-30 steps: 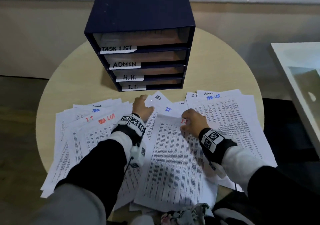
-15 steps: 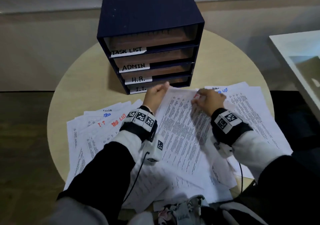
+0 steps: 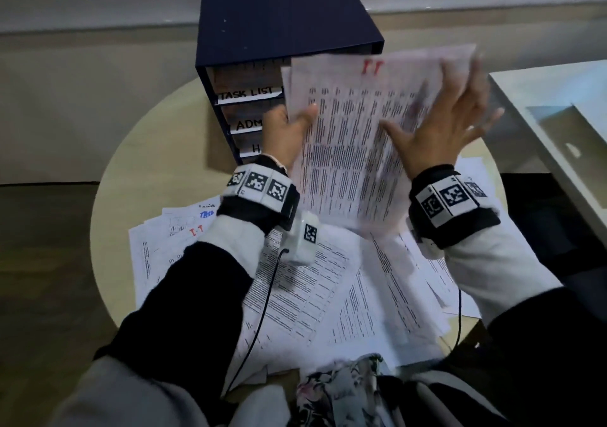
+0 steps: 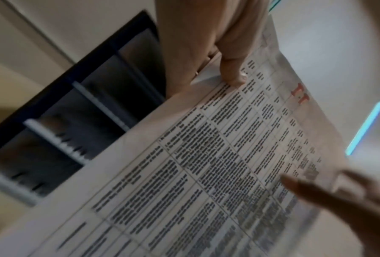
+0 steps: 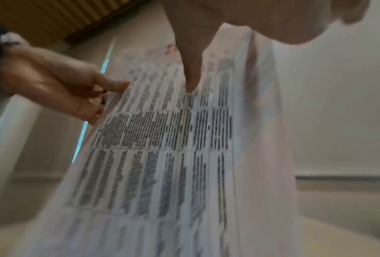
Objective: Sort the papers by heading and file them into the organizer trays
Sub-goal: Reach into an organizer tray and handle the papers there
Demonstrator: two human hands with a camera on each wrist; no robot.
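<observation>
A small stack of printed papers point(image 3: 358, 144) with a red "I.T" heading stands upright in the air, just in front of the dark blue organizer point(image 3: 279, 15). My left hand point(image 3: 295, 121) grips the stack's left edge, thumb on the front face point(image 4: 233, 73). At the stack's right side my right hand point(image 3: 443, 124) is spread with straight fingers, its thumb touching the printed face point(image 5: 191, 78). The organizer's tray labels read TASK LIST point(image 3: 249, 93) and ADMIN; the raised papers and my left hand hide the lower trays. Many loose sheets point(image 3: 328, 295) lie spread on the round table point(image 3: 157, 150).
More sheets with blue and red headings lie at the left of the spread point(image 3: 184, 229). A white side table point(image 3: 558, 104) stands close on the right. Floral cloth point(image 3: 341, 390) sits at the table's near edge. Wrist camera cables hang over the papers.
The I.T papers have risen from the table to upright in front of the organizer. My right hand went from pinching the top corner to spread flat; my left hand now grips the left edge.
</observation>
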